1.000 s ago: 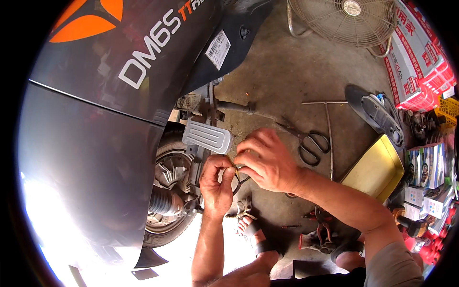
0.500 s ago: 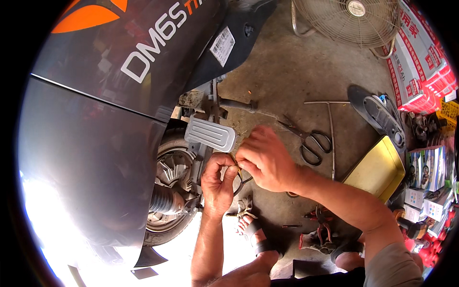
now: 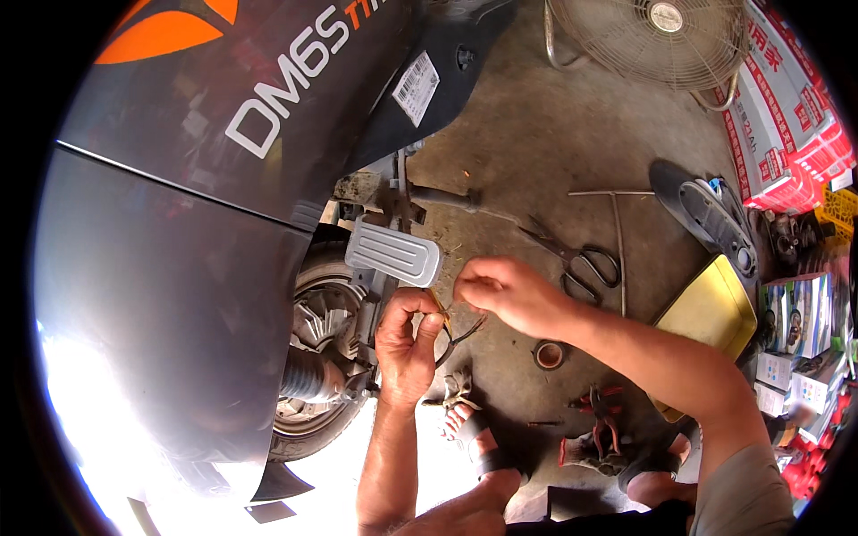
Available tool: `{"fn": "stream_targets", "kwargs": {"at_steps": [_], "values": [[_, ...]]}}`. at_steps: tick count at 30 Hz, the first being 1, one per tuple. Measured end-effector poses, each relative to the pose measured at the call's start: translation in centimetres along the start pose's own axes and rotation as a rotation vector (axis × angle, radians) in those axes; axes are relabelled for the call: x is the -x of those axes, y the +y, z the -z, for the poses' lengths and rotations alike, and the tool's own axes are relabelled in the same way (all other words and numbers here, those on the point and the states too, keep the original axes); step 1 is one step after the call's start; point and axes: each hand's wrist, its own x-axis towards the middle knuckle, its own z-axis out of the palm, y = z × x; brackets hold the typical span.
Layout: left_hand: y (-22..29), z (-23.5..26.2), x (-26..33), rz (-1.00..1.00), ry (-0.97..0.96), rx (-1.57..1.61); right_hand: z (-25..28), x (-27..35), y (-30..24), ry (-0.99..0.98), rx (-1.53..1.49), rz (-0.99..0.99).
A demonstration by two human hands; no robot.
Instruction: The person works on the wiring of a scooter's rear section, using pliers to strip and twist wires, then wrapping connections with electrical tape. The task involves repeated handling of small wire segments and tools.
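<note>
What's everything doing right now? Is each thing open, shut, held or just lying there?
Left hand: closed, pinching wires.
Wires: held, dark ends loose.
Right hand: fingers curled, apart from the left; cannot tell if holding anything.
Scissors: lying on the floor, handles apart.
Tape roll: lying flat.
Pliers: handles spread.
Fan: cannot tell if spinning.

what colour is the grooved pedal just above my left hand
Pedal: silver-grey, seen in the head view.

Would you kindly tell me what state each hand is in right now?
Left hand: closed, pinching thin wires.
Right hand: curled, apart from the left; whether it holds anything cannot be told.
</note>
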Motion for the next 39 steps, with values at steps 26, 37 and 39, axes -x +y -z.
{"fn": "stream_targets", "kwargs": {"at_steps": [26, 37, 39], "values": [[0.3, 0.0, -0.1, -0.023, -0.022, -0.010, -0.4, -1.6, -1.3, -0.193, -0.171, -0.277], [0.3, 0.1, 0.1, 0.066, -0.013, 0.134, -0.4, 0.8, -0.7, 0.168, 0.581, 0.624], [0.2, 0.2, 0.0, 0.042, -0.014, 0.118, -0.4, 0.3, -0.4, 0.146, 0.645, 0.724]]}}
